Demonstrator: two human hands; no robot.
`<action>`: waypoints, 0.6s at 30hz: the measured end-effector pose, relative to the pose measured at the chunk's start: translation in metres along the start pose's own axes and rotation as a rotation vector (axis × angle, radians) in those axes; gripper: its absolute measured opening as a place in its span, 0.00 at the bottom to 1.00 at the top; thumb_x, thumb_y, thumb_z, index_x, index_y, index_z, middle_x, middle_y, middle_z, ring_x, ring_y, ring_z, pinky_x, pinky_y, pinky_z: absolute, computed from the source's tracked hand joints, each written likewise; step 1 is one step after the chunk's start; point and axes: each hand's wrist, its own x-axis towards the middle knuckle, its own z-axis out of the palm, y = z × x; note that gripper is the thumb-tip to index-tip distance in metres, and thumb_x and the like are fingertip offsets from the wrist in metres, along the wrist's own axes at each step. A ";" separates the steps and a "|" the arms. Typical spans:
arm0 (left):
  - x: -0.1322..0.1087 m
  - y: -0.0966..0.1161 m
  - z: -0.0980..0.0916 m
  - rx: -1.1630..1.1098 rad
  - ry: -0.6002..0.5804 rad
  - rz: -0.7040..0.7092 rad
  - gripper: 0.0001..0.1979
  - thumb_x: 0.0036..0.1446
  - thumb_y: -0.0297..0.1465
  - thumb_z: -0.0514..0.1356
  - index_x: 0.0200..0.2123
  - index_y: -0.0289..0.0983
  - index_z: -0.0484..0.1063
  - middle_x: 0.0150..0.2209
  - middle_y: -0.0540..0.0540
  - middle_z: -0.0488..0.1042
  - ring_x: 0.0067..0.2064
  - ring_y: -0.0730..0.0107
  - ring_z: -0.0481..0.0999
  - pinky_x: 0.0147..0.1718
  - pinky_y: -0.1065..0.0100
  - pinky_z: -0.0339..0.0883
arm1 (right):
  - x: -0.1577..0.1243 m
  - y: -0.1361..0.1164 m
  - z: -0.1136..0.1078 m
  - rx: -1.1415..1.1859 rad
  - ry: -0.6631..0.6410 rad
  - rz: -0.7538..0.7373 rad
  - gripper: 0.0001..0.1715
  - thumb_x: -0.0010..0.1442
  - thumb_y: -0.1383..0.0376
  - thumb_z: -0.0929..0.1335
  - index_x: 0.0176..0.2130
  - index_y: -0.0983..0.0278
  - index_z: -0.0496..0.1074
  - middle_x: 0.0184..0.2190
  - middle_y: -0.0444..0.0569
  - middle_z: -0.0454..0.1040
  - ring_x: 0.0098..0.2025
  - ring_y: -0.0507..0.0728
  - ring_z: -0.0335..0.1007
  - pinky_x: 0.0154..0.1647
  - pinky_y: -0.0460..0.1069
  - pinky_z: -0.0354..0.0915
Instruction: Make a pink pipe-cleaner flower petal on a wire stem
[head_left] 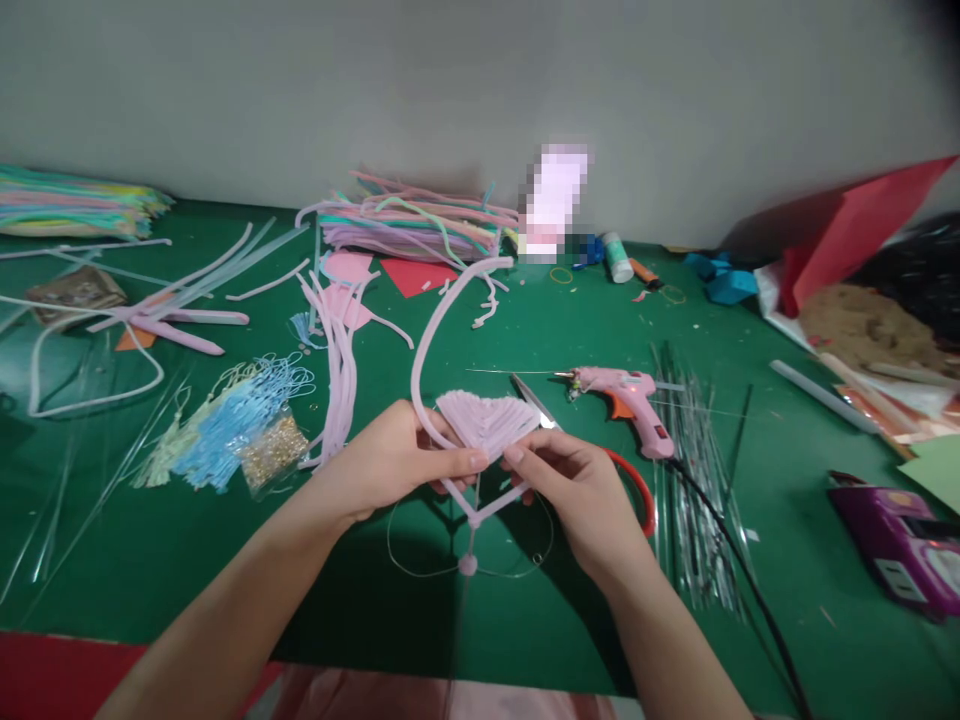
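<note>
Head view — left hand (pixel 405 460) and right hand (pixel 574 475) clamp fingertips (pixel 477 461) on a fuzzy, ribbed pink wedge (pixel 487 420).

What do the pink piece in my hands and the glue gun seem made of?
Pink piece: probably chenille stems, soft and matte, judging by its thick, bent, fuzzy-looking strands. Glue gun: likely smooth, hard plastic, judging by its molded, evenly pink body.

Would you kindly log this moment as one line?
left hand: pinching pink piece; right hand: pinching pink piece; glue gun: lying on table
</note>
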 end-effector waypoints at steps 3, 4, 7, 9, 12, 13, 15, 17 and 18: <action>0.000 0.000 0.002 -0.012 -0.016 0.012 0.11 0.47 0.37 0.68 0.26 0.33 0.77 0.24 0.48 0.76 0.28 0.71 0.74 0.28 0.73 0.69 | 0.000 -0.001 0.000 0.023 -0.008 -0.014 0.12 0.50 0.58 0.74 0.25 0.64 0.75 0.19 0.42 0.70 0.23 0.48 0.62 0.23 0.42 0.60; 0.000 0.000 0.003 -0.016 -0.021 0.016 0.11 0.48 0.36 0.68 0.26 0.33 0.77 0.24 0.48 0.76 0.28 0.71 0.74 0.28 0.73 0.69 | 0.000 -0.001 0.000 0.032 -0.008 -0.017 0.12 0.50 0.59 0.74 0.25 0.64 0.74 0.20 0.42 0.70 0.23 0.48 0.63 0.23 0.42 0.60; 0.000 0.001 0.003 -0.025 -0.043 0.028 0.09 0.49 0.34 0.68 0.25 0.33 0.77 0.24 0.49 0.76 0.28 0.73 0.74 0.28 0.75 0.68 | 0.000 0.000 0.000 0.069 -0.002 -0.018 0.12 0.49 0.59 0.75 0.25 0.64 0.74 0.20 0.41 0.71 0.24 0.47 0.63 0.25 0.42 0.61; -0.001 0.002 0.003 -0.020 -0.054 0.034 0.08 0.49 0.33 0.67 0.25 0.33 0.77 0.24 0.49 0.76 0.28 0.73 0.74 0.28 0.75 0.68 | 0.000 0.001 -0.001 0.093 0.003 -0.016 0.11 0.49 0.59 0.75 0.25 0.63 0.74 0.21 0.42 0.71 0.25 0.48 0.64 0.27 0.42 0.61; -0.002 0.005 0.003 -0.011 -0.068 0.041 0.08 0.49 0.33 0.67 0.24 0.33 0.77 0.24 0.49 0.76 0.28 0.72 0.74 0.29 0.75 0.68 | 0.000 0.002 -0.002 0.117 0.011 -0.016 0.11 0.48 0.59 0.75 0.26 0.63 0.74 0.23 0.42 0.72 0.26 0.48 0.65 0.29 0.43 0.62; -0.002 0.005 0.003 -0.009 -0.071 0.041 0.09 0.50 0.33 0.67 0.24 0.34 0.76 0.24 0.49 0.76 0.28 0.72 0.74 0.29 0.74 0.69 | 0.000 0.002 -0.003 0.122 0.013 -0.018 0.11 0.48 0.59 0.75 0.26 0.63 0.75 0.23 0.42 0.72 0.26 0.48 0.65 0.28 0.43 0.62; -0.003 0.006 0.004 -0.007 -0.076 0.038 0.09 0.50 0.33 0.67 0.24 0.34 0.76 0.24 0.49 0.76 0.29 0.72 0.74 0.29 0.74 0.69 | 0.000 0.001 -0.003 0.122 0.021 -0.022 0.11 0.48 0.59 0.76 0.26 0.63 0.74 0.23 0.43 0.71 0.26 0.49 0.65 0.28 0.44 0.62; -0.003 0.006 0.004 -0.010 -0.077 0.033 0.08 0.50 0.33 0.66 0.25 0.34 0.76 0.24 0.49 0.75 0.29 0.71 0.74 0.30 0.74 0.69 | 0.000 0.001 -0.003 0.115 0.035 -0.028 0.11 0.48 0.59 0.76 0.26 0.63 0.74 0.23 0.43 0.71 0.25 0.49 0.65 0.28 0.44 0.63; -0.003 0.006 0.004 -0.018 -0.079 0.031 0.08 0.50 0.34 0.66 0.25 0.34 0.76 0.24 0.49 0.75 0.29 0.71 0.74 0.30 0.73 0.69 | 0.001 0.001 -0.004 0.115 0.043 -0.032 0.11 0.48 0.59 0.76 0.26 0.63 0.74 0.23 0.43 0.72 0.25 0.49 0.65 0.28 0.44 0.63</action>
